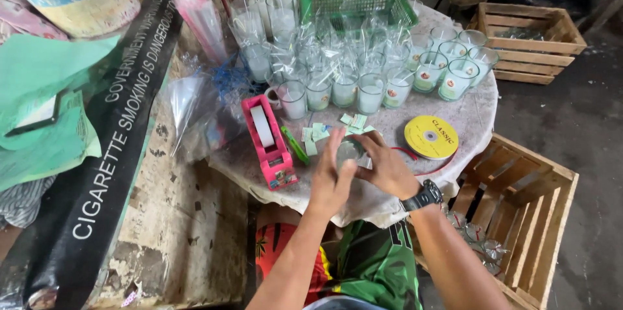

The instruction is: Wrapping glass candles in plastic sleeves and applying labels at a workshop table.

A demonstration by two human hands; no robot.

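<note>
My left hand (332,177) and my right hand (387,167) meet around a small clear glass candle (348,152) over the round cloth-covered table (474,115). The left palm presses its left side; the right fingers wrap its top and right side. My right wrist wears a black watch (423,196). Just beyond my fingers lie several small paper labels (324,131). To the left stand a pink tape dispenser (267,141) with white tape and a green cutter (295,145). A yellow ribbon spool (431,136) lies to the right.
Many glass candles (354,83), some wrapped in clear film, crowd the table's far half, with a green plastic basket (357,1) behind. Clear plastic bags (195,102) lie at left. Wooden crates stand at right (519,199) and far right (529,40). A black banner (110,148) lies left.
</note>
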